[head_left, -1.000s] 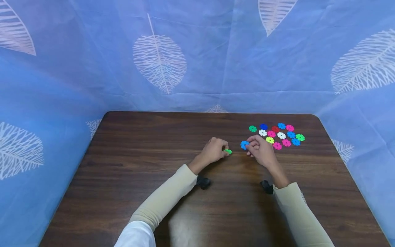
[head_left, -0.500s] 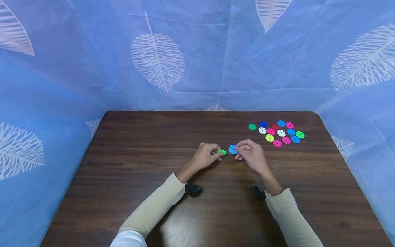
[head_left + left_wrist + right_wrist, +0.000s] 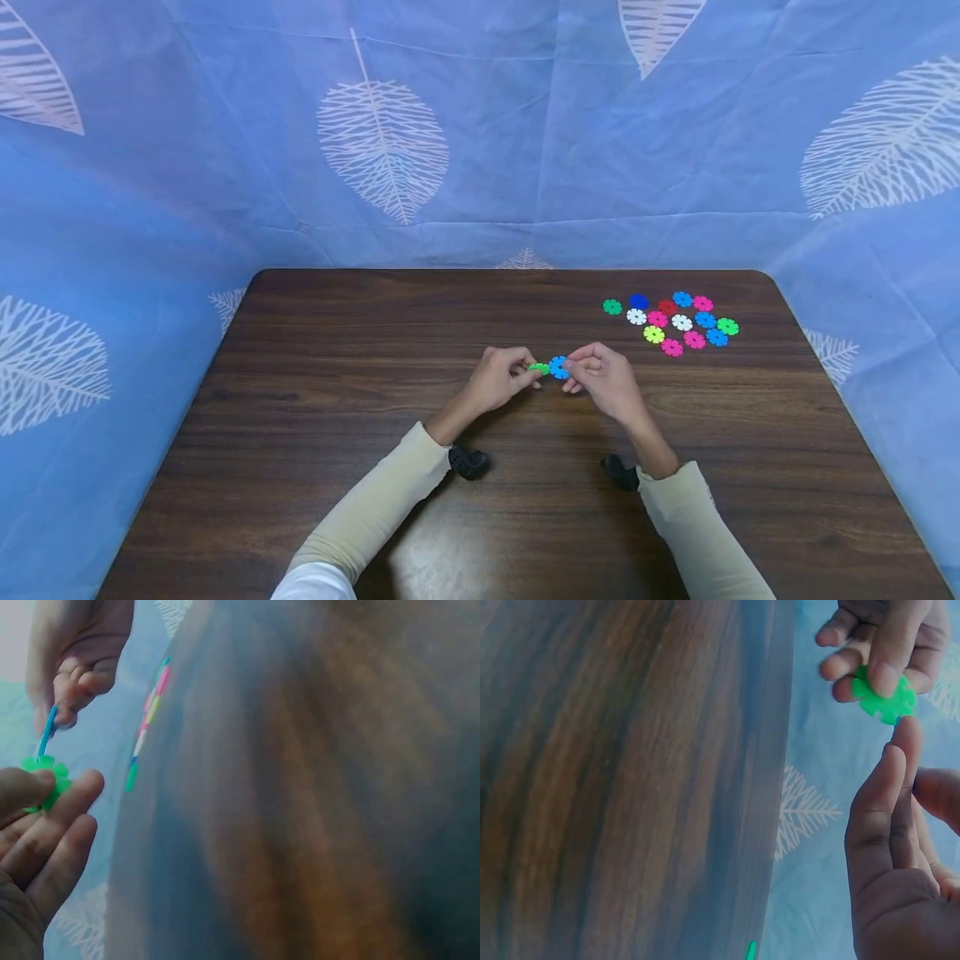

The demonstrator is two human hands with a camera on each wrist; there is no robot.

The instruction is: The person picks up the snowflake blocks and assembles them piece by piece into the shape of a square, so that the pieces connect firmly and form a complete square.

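Note:
My left hand [image 3: 498, 380] pinches a light green notched disc [image 3: 538, 368] between thumb and fingers; the same green disc [image 3: 52, 780] lies nearly face-on in the left wrist view. My right hand [image 3: 609, 385] pinches a blue notched disc [image 3: 558, 367] by its right side. The two discs meet edge to edge above the table, the blue one [image 3: 47, 731] turned at an angle to the green. How deep their notches engage, I cannot tell. In the right wrist view the fingers mostly hide the blue disc, beneath the green disc [image 3: 886, 699].
Several loose notched discs in green, blue, white, pink, red and yellow lie flat at the back right of the brown table [image 3: 337, 333], among them a yellow disc [image 3: 654, 334]. A blue cloth [image 3: 480, 150] with white leaf prints hangs behind the table.
My right hand has carried the blue disc left, away from the loose discs, until it meets the green one. My left hand moved slightly left, then stayed in place.

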